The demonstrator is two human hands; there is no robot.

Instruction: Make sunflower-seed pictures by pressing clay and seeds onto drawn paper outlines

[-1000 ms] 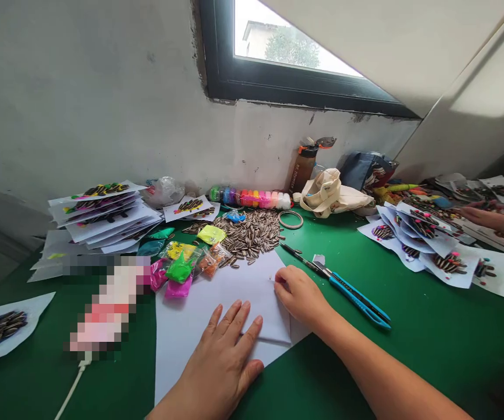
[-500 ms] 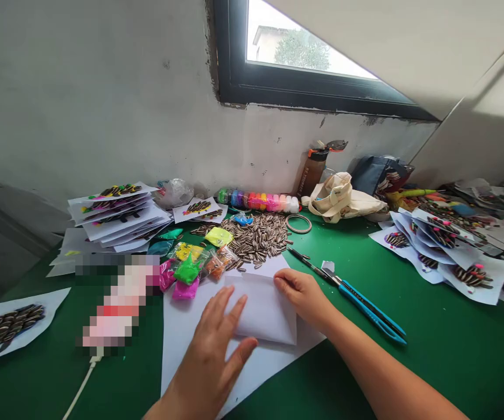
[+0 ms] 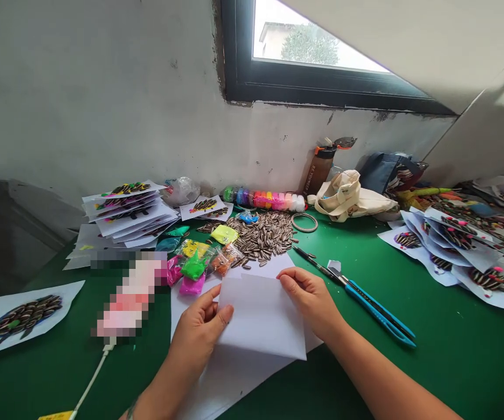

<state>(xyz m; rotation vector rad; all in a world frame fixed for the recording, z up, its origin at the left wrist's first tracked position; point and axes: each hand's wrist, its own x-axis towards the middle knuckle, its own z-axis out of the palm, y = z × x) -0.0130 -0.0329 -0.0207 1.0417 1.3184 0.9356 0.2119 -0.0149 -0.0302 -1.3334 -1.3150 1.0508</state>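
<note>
The folded white paper [image 3: 261, 318] has just come up between both hands: the left hand [image 3: 195, 329] now grips its left edge, thumb on top and fingers tucked under, while the right hand [image 3: 315, 300] pinches its upper right corner. That puts it under control from both sides instead of pressed flat, so its layers should be easier to line up. It sits above the larger white sheet [image 3: 234, 379], though whether its lower edge touches that is hard to tell. Beyond the hands lie striped seeds [image 3: 265, 236]; right of the right hand, a blue-handled tool [image 3: 378, 315] rests on the worktop [image 3: 453, 350].
</note>
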